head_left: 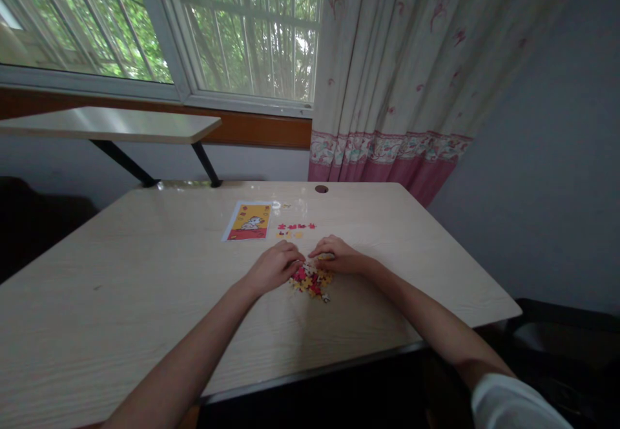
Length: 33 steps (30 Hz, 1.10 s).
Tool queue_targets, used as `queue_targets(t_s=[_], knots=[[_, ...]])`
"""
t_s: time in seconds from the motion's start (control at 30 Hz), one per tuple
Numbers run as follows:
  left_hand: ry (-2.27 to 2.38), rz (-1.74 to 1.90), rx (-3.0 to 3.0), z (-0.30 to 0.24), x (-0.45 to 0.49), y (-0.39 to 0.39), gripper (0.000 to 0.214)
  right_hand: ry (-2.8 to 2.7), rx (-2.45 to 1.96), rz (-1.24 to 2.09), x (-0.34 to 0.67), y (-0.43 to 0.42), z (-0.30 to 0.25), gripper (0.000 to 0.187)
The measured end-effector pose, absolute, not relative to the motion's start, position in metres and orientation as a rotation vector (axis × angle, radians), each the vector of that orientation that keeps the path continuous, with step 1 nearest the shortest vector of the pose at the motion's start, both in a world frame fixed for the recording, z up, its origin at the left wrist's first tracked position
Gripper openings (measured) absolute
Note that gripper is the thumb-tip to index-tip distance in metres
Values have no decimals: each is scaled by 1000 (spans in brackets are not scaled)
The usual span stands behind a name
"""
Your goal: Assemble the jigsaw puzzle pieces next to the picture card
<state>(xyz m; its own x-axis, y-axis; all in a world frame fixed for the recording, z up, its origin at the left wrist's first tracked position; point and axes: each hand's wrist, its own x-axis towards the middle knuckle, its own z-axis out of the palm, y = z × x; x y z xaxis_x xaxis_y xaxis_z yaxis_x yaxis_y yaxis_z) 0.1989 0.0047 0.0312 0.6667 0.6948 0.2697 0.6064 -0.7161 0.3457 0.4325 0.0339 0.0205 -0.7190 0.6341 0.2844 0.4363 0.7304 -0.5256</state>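
A small heap of jigsaw puzzle pieces point(312, 282), mostly red, yellow and white, lies on the table between my hands. My left hand point(275, 265) touches the heap's left edge, its fingers bent together; whatever they pinch, if anything, is hidden. At the upper right of the heap is my right hand point(341, 256), with its thumb apart from the curved fingers and pieces showing in the gap. Beyond the hands, several red puzzle pieces point(296, 227) form a row, with a few yellow pieces point(289, 235) just below it. A picture card point(249, 221) showing a white animal on yellow and red lies to their left.
The pale wooden table point(159, 274) has a round cable hole point(321, 189) near its far edge. A raised shelf point(111, 124) on black supports stands at the back left. A flowered curtain point(387, 73) hangs behind, and a dark chair point(562, 325) is at the right.
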Motion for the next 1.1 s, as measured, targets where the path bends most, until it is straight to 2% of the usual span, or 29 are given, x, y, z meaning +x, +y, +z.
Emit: queue_targets(t_s=[0.17,0.3,0.6,0.73,0.87,1.1], knots=[[1034,628,2615,32,199,3,21,-2376,-754,685,433,32,24,17],[1081,810,2462,36,203,2,23,-2242,-769,700,430,30,25,19],[1086,976,2029,38,212,1,28,-2180,-632,26,422,22,27,22],[1112,1005,1815,35,216,0,31,-2261,-540,-128,420,16,29,18],[1149,1005,1677,34,216,0,33,-2285,-527,-128,419,13,29,17],[1104,965,1782,31,212,2,31,-2313,-800,47,422,15,29,34]])
